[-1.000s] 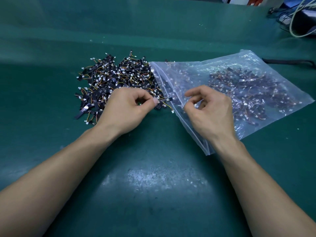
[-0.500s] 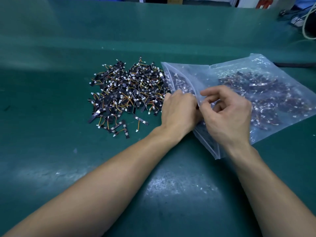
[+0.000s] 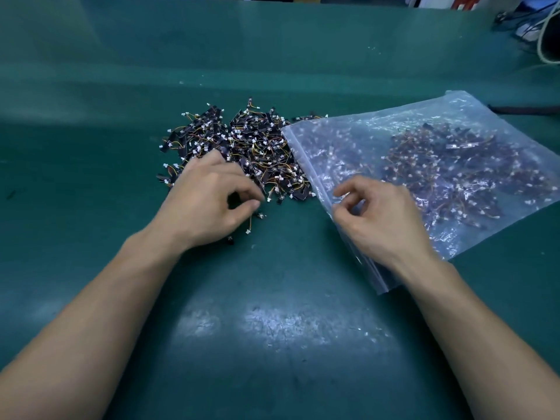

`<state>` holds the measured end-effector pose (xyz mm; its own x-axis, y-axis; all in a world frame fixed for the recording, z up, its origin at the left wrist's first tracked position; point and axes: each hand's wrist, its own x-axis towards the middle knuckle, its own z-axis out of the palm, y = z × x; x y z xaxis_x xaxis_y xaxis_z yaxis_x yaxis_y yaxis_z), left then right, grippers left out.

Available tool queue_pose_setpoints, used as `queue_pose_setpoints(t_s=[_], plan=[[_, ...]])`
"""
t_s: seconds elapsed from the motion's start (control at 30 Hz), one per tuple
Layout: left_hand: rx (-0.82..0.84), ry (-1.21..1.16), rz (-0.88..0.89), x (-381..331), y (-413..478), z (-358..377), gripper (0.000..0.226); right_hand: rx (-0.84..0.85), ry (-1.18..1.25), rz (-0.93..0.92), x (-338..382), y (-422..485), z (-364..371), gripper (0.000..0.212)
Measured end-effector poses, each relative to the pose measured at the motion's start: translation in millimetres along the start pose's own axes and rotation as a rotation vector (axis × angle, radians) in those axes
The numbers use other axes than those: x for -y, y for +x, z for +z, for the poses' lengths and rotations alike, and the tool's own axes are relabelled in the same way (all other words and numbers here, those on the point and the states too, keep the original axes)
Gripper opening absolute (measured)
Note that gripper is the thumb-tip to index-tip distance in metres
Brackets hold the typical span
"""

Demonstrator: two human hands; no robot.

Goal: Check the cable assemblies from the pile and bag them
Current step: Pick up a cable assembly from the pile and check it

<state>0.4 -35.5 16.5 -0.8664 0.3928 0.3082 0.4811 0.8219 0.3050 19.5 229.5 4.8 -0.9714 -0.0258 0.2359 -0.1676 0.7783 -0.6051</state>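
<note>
Fingers [image 3: 242, 189] of left hand [image 3: 209, 201]: curled, with thumb and index tips together on one cable assembly [image 3: 249, 224] — its orange wire and white plug show just under the thumb.
Fingers [image 3: 348, 189] of right hand [image 3: 385, 222]: loosely curled, index and thumb tips a little apart; whether they hold the film, I cannot tell.
Pile [image 3: 254, 147]: loose black assemblies with white plugs, at 12 o'clock from the left hand; its 3 o'clock side touches the bag's mouth.
Place of the cable assembly: at the 6 o'clock edge of the pile, low over the mat.
Bag [image 3: 348, 140]: clear, flat on the mat at 3 o'clock of the pile — the right hand lies on its mouth edge.
Bagged assemblies [image 3: 448, 171]: many, gathered toward the bag's 2 o'clock part.
Mat [image 3: 272, 298]: green, with a worn shiny patch at 6 o'clock, between the forearms.
Cords [image 3: 542, 28]: at the far 1 o'clock corner.
</note>
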Motion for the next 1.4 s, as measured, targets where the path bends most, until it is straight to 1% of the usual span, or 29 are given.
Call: queue_pose_setpoints(t_s=[0.07,0.17,0.3,0.4,0.57,0.67,0.77,0.87,1.03,1.2,1.4], plan=[[0.032,0.014,0.018,5,-4,-3,0.008,-0.001,0.048,0.006,-2,0,1,0.013],[0.081,0.059,0.016,9,-3,-4,0.015,0.0,0.076,0.001,-5,1,3,0.01],[0.118,0.092,0.003,11,-3,-3,0.007,0.013,0.095,-0.031,-5,-1,6,0.008],[0.086,0.095,0.051,7,-4,-1,0.007,0.014,0.114,-0.056,-4,-2,7,0.005],[-0.016,-0.004,0.162,-8,-3,3,0.006,0.041,0.186,-0.145,4,-6,6,0.008],[-0.048,-0.025,0.224,-21,-4,9,0.007,0.1,0.189,-0.209,10,-9,6,0.016],[-0.065,-0.056,0.256,-30,-4,14,0.007,0.146,0.15,-0.267,11,-10,8,0.011],[-0.09,-0.088,0.265,-30,-4,17,0.01,0.164,0.149,-0.287,9,-9,8,0.003],[-0.092,-0.098,0.277,-27,-4,20,0.011,0.157,0.177,-0.332,10,-9,8,0.011],[-0.075,-0.143,0.263,-26,-3,23,0.014,0.136,0.203,-0.358,8,-8,8,0.01],[-0.087,-0.167,0.225,-24,-5,22,0.017,0.057,0.228,-0.37,9,-8,8,0.009]])
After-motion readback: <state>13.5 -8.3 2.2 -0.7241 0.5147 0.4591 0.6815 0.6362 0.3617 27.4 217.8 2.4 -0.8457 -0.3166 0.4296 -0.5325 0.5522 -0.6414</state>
